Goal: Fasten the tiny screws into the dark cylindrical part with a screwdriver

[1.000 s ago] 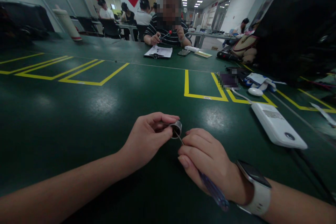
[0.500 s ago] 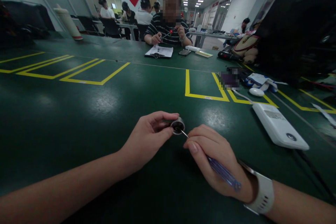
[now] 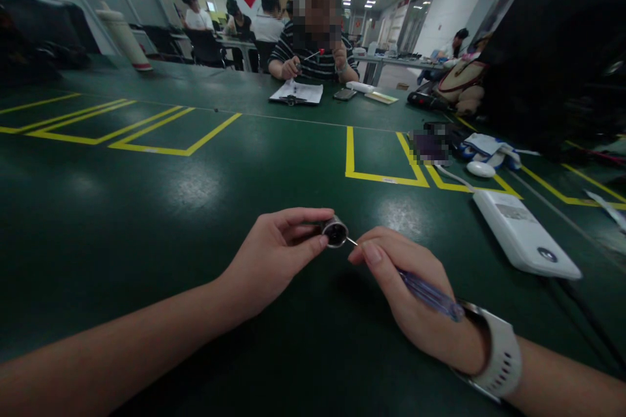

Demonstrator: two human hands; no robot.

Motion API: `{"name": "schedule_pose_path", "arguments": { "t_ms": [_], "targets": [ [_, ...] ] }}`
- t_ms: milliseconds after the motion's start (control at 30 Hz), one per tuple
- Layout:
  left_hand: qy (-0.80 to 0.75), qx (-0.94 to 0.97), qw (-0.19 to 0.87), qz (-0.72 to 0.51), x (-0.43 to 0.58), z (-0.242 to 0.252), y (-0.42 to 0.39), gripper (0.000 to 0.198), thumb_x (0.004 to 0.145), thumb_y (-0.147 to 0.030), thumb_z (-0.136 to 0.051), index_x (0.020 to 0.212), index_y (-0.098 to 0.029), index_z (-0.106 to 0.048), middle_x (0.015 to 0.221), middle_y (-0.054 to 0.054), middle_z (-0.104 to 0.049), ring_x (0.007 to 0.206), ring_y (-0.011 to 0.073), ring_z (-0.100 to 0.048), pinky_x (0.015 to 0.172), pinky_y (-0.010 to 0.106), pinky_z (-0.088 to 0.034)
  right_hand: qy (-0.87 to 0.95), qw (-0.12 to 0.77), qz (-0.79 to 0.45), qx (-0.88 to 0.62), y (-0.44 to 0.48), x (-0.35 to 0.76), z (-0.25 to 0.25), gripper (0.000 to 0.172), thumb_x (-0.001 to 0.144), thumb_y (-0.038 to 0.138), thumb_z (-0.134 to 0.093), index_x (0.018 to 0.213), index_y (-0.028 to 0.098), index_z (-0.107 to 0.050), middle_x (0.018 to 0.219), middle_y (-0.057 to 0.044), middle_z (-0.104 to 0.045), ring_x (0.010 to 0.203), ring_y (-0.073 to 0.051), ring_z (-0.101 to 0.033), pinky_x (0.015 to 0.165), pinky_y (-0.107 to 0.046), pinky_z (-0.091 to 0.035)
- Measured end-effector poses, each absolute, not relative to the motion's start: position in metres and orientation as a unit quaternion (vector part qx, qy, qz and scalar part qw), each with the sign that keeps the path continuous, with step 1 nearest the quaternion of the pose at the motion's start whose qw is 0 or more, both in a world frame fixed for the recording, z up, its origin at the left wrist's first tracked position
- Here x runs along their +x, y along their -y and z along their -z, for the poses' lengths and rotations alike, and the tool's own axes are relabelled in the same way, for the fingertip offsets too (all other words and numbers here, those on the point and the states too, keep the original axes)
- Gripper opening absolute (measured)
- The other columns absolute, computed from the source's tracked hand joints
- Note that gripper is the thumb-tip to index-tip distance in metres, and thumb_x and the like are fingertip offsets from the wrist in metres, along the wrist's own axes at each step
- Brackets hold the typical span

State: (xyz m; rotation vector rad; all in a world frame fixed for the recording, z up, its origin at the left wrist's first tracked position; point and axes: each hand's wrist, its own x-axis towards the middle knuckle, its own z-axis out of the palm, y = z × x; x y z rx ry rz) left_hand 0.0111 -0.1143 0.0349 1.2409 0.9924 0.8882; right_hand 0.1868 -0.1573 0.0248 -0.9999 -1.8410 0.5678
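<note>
My left hand (image 3: 278, 251) pinches a small round metal part (image 3: 335, 232) between thumb and fingers, just above the green table (image 3: 147, 221). My right hand (image 3: 405, 287), with a white watch on its wrist, grips a thin screwdriver with a clear blue handle (image 3: 430, 294). The screwdriver's metal tip points left and meets the open face of the metal part.
A white power bank (image 3: 525, 234) with a cable lies to the right. Further back are a white mouse (image 3: 482, 169), gloves and dark bags. A person in a striped shirt (image 3: 313, 58) sits across the table with papers (image 3: 297, 92). Yellow tape boxes mark the tabletop.
My right hand has rolled outward and drawn to the right, so the screwdriver now lies flatter. The metal part has turned its open face more toward the tip.
</note>
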Motion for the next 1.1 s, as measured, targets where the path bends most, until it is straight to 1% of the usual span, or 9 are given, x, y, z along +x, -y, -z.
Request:
{"name": "schedule_pose_path", "arguments": {
  "t_ms": [133,233,300,500,600,733,833,967,1100],
  "targets": [
    [-0.435,0.535,0.616,-0.38,0.011,-0.036,0.114,0.033,0.07,-0.01,-0.068,0.102,-0.016,-0.066,0.096,0.003,-0.074,0.093,0.0171,-0.068,0.086,0.027,-0.053,0.776,0.45,-0.22,-0.384,0.157,0.187,-0.024,0.02,0.092,0.014,-0.043,0.084,0.015,-0.062,0.078,-0.004,-0.062,0.073,-0.013,-0.057,0.066,-0.027,-0.046],
    [-0.437,0.535,0.615,-0.381,0.012,-0.037,0.114,0.032,0.07,-0.01,-0.068,0.101,-0.017,-0.067,0.096,0.003,-0.074,0.093,0.018,-0.068,0.087,0.029,-0.053,0.797,0.427,-0.215,-0.37,0.157,0.188,-0.024,0.02,0.092,0.015,-0.043,0.082,0.016,-0.061,0.082,-0.005,-0.063,0.076,-0.014,-0.058,0.067,-0.029,-0.047],
    [-0.439,0.533,0.615,-0.382,0.012,-0.038,0.115,0.032,0.069,-0.01,-0.069,0.1,-0.017,-0.067,0.096,0.003,-0.074,0.093,0.0184,-0.068,0.087,0.029,-0.053,0.804,0.417,-0.208,-0.369,0.157,0.188,-0.023,0.02,0.091,0.015,-0.043,0.08,0.016,-0.059,0.083,-0.005,-0.062,0.077,-0.015,-0.057,0.068,-0.03,-0.047],
    [-0.443,0.533,0.61,-0.385,0.012,-0.038,0.115,0.032,0.068,-0.011,-0.069,0.099,-0.018,-0.067,0.095,0.003,-0.074,0.093,0.0187,-0.068,0.088,0.031,-0.053,0.847,0.383,-0.177,-0.323,0.158,0.187,-0.025,0.016,0.088,0.012,-0.045,0.084,0.014,-0.06,0.081,-0.007,-0.061,0.076,-0.017,-0.055,0.067,-0.032,-0.046],
    [-0.443,0.532,0.608,-0.388,0.012,-0.037,0.115,0.032,0.068,-0.011,-0.07,0.099,-0.017,-0.067,0.095,0.003,-0.074,0.093,0.0192,-0.068,0.088,0.032,-0.053,0.82,0.403,-0.225,-0.338,0.157,0.187,-0.025,0.017,0.089,0.013,-0.045,0.083,0.015,-0.061,0.083,-0.006,-0.061,0.078,-0.016,-0.056,0.07,-0.031,-0.046],
    [-0.441,0.526,0.616,-0.387,0.011,-0.036,0.115,0.032,0.068,-0.011,-0.069,0.1,-0.017,-0.067,0.095,0.003,-0.074,0.092,0.0184,-0.068,0.087,0.03,-0.053,0.712,0.457,-0.367,-0.387,0.153,0.187,-0.019,0.022,0.092,0.022,-0.045,0.082,0.016,-0.063,0.08,-0.004,-0.061,0.077,-0.014,-0.057,0.07,-0.029,-0.046],
    [-0.439,0.528,0.617,-0.384,0.011,-0.037,0.115,0.031,0.069,-0.011,-0.069,0.099,-0.017,-0.067,0.095,0.003,-0.074,0.091,0.0177,-0.068,0.087,0.029,-0.053,0.636,0.499,-0.448,-0.382,0.15,0.188,-0.011,0.024,0.093,0.028,-0.045,0.084,0.018,-0.064,0.081,-0.003,-0.06,0.077,-0.015,-0.057,0.071,-0.03,-0.047],
    [-0.44,0.534,0.611,-0.384,0.011,-0.037,0.114,0.031,0.069,-0.013,-0.069,0.1,-0.017,-0.067,0.097,0.004,-0.073,0.094,0.0184,-0.067,0.088,0.03,-0.052,0.623,0.521,-0.448,-0.373,0.151,0.189,-0.007,0.024,0.092,0.03,-0.046,0.083,0.018,-0.065,0.081,-0.004,-0.061,0.077,-0.016,-0.057,0.07,-0.031,-0.046],
    [-0.445,0.534,0.606,-0.387,0.011,-0.036,0.114,0.032,0.069,-0.013,-0.069,0.1,-0.018,-0.066,0.097,0.004,-0.073,0.094,0.0186,-0.067,0.088,0.03,-0.052,0.659,0.521,-0.381,-0.386,0.154,0.191,-0.016,0.026,0.091,0.026,-0.046,0.074,0.018,-0.063,0.075,-0.003,-0.06,0.072,-0.016,-0.056,0.065,-0.03,-0.045]
  ]
}}
